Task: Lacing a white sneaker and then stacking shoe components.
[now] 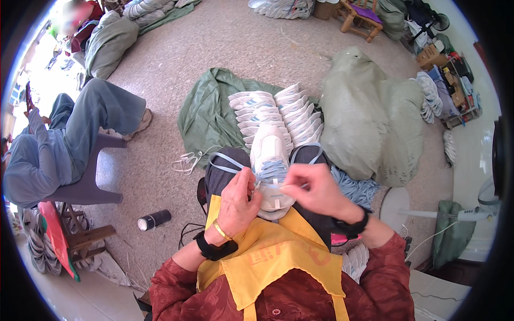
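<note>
At the left of the frame, a person in blue (64, 142) sits on a grey-purple stool (99, 176), and a black cylinder (154, 220) lies on the floor at lower left. Next comes a green sheet (199, 109) at left of centre, spread under rows of white shoes (257, 119).

Below it is the left hand (235, 198), its fingers drawn together and clamped on a light-blue lace (227, 161) that loops out to the left. They stand just beside the left edge of the shoe's opening.

The white shoe (267, 145) is at the centre of the frame, between the knees, its heel end by a yellow apron (257, 249). Its long axis runs nearly up and down, toe toward the top, so the crossed lacing and toe lie just above the fingers.

The right hand (318, 187) comes in from the right, its fingers pinched together, seemingly on the lace too. Their tips reach over the tongue, so this hand looks nearer the shoe's midline.

Farther right are a bundle of blue laces (357, 187) and a bulging green sack (364, 117).
</note>
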`<state>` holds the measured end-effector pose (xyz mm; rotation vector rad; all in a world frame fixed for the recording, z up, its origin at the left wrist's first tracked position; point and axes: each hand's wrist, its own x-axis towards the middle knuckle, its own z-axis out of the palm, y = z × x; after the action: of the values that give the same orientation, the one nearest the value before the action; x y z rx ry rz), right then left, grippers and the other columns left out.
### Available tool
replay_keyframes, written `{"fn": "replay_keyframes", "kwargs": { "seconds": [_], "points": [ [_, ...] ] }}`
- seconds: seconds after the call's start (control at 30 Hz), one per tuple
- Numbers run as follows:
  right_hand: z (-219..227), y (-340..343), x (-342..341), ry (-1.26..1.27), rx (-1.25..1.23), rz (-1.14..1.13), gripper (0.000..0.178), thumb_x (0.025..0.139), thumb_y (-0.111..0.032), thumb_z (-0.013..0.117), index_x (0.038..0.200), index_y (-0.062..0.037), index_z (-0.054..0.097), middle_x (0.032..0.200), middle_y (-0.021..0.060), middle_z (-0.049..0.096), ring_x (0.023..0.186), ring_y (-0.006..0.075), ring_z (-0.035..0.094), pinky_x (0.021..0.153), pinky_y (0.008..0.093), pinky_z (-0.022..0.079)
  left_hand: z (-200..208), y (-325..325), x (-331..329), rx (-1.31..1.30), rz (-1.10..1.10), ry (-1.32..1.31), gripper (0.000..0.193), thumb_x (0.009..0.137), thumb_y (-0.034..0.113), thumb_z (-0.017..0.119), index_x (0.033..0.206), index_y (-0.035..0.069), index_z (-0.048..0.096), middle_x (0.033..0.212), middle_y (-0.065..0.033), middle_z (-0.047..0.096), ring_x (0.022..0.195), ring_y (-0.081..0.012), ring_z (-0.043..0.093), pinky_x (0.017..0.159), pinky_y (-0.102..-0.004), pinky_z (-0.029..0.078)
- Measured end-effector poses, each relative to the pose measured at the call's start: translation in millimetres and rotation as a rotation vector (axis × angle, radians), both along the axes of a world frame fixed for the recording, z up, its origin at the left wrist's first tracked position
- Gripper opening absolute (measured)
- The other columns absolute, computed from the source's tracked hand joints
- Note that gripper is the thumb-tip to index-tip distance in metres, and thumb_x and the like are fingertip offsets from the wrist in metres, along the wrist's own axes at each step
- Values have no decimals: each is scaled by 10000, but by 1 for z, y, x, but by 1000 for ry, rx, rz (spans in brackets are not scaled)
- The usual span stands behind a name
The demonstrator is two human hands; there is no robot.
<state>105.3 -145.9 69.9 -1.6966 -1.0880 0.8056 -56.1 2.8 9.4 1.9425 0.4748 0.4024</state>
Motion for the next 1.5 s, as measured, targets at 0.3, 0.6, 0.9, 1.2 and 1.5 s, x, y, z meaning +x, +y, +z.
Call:
{"fn": "replay_keyframes", "kwargs": {
  "seconds": [0.3, 0.6, 0.9, 1.2, 1.5],
  "points": [
    [70, 5, 6, 526, 120, 58, 126, 970, -111, 710, 896, -54, 625, 753, -59, 560, 627, -7, 492, 539, 187, 378, 31, 15, 28, -155, -281, -206, 206, 893, -55, 661, 1073, 12, 586, 919, -94, 615, 762, -196, 626, 686, -310, 510],
    [46, -8, 21, 610, 185, 7, 125, 989, -109, 673, 915, -35, 605, 829, 13, 577, 645, 74, 537, 562, 220, 424, 8, 12, 15, -501, -420, -124, 120, 961, -54, 624, 1061, 7, 595, 937, -18, 612, 879, -84, 587, 761, -269, 501],
    [12, -85, 41, 751, 61, -197, 196, 1074, -194, 534, 921, -72, 525, 878, 98, 683, 725, 151, 675, 648, 272, 559, 8, 23, -12, -644, -275, -34, 54, 1022, 14, 615, 1012, 17, 562, 950, 23, 593, 881, -48, 554, 804, -225, 474],
    [-41, -197, 108, 805, 72, -609, 210, 1031, -206, 568, 860, -95, 517, 723, 20, 575, 566, 91, 511, 508, 231, 404, 11, 74, -87, -737, -79, 160, 140, 1047, 154, 608, 942, 67, 576, 837, 42, 593, 740, -37, 502, 660, -218, 409],
    [-48, -119, 49, 83, -189, -510, 92, 915, -73, 741, 970, -7, 708, 791, 3, 678, 598, 65, 618, 550, 220, 500, 21, 49, -44, 316, 43, 124, 261, 798, 22, 779, 964, 13, 578, 884, -75, 559, 722, -199, 542, 645, -313, 462]
  ]
}}
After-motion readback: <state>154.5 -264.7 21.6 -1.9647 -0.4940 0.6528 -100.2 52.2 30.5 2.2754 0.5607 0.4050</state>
